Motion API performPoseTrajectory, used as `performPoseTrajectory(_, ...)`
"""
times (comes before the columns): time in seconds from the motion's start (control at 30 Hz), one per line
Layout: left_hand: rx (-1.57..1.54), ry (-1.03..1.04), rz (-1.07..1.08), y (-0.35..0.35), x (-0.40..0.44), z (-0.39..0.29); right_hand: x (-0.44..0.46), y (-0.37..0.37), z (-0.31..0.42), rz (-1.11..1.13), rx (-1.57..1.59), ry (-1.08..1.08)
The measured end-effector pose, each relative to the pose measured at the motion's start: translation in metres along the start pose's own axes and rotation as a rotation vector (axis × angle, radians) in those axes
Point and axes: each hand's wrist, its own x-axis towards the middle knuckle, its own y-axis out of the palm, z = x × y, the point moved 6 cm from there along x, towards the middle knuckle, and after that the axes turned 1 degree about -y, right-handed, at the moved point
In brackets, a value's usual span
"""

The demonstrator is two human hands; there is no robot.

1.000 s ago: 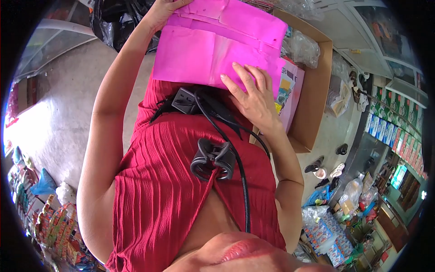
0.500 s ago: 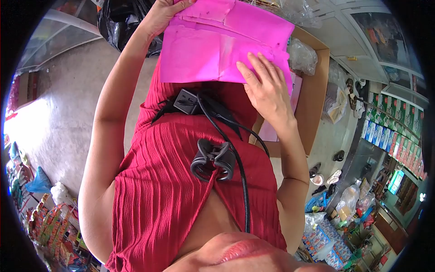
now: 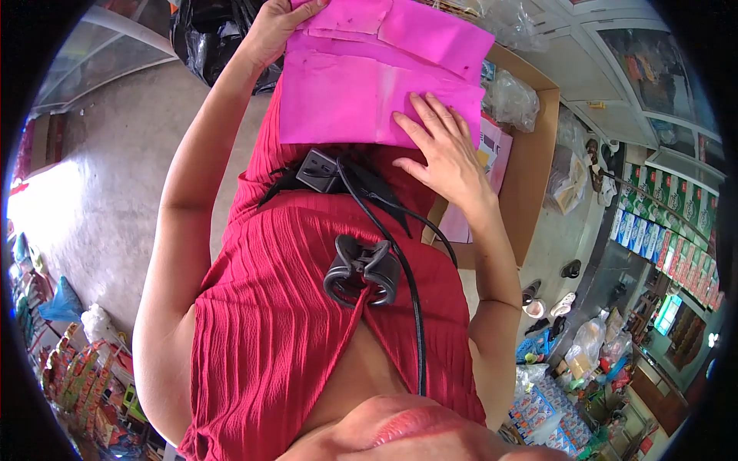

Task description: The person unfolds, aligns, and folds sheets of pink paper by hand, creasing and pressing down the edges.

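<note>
A bright pink sheet [image 3: 338, 96], creased and with overlapping torn-looking layers, lies over my lap at the top of the view. My left hand [image 3: 274, 29] grips its upper left corner, the fingers partly behind the edge. On the lower right part of the sheet rests my right hand [image 3: 448, 154], its fingers spread flat and its thumb below the sheet's edge. Close to the sheet's bottom edge, a small black device [image 3: 319, 170] with a cable sits at my waist. Under and right of the sheet, a printed pink item [image 3: 496, 157] shows inside a cardboard box.
The cardboard box [image 3: 538, 165] stands at my right with clear plastic bags [image 3: 513, 100] in it. A black plastic bag [image 3: 201, 46] lies at the upper left. Shoes [image 3: 563, 303], stacked cartons [image 3: 676, 192] and packaged goods [image 3: 550, 415] are at the right.
The sheet and both hands shifted right, then the sheet came slightly back left. My right hand has slid a little lower, its thumb now spread out, and the printed item shows again.
</note>
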Motion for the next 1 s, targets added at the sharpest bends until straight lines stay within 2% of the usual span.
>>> performPoseTrajectory(0.13, 0.022, 0.016, 0.02, -0.019, 0.011, 0.019, 0.008, 0.003, -0.002, -0.087, 0.035, -0.051)
performPoseTrajectory(0.23, -0.009, -0.028, -0.001, -0.016, 0.014, 0.026, 0.027, 0.001, -0.011, -0.238, 0.068, -0.066)
performPoseTrajectory(0.37, 0.047, -0.09, -0.058, -0.006, 0.016, 0.026, 0.058, 0.013, -0.03, -0.313, 0.152, -0.045)
performPoseTrajectory(0.6, -0.032, -0.069, 0.0, -0.007, 0.02, 0.035, 0.081, 0.021, -0.038, -0.277, 0.242, -0.014)
performPoseTrajectory(0.7, -0.017, -0.053, 0.003, -0.004, 0.018, 0.029, 0.071, 0.006, -0.036, -0.398, 0.207, -0.039)
performPoseTrajectory(0.77, 0.001, -0.055, -0.003, -0.001, 0.015, 0.023, 0.055, 0.001, -0.054, -0.433, 0.168, 0.068)
performPoseTrajectory(0.83, 0.13, 0.022, 0.007, 0.004, 0.01, 0.011, 0.038, -0.002, -0.048, -0.398, 0.093, 0.092)
performPoseTrajectory(0.97, 0.275, 0.035, 0.048, 0.014, -0.007, -0.002, 0.027, 0.014, -0.035, -0.279, -0.008, 0.12)
performPoseTrajectory(1.0, 0.368, 0.124, 0.061, 0.017, -0.013, -0.007, 0.027, 0.018, -0.032, -0.248, -0.033, 0.117)
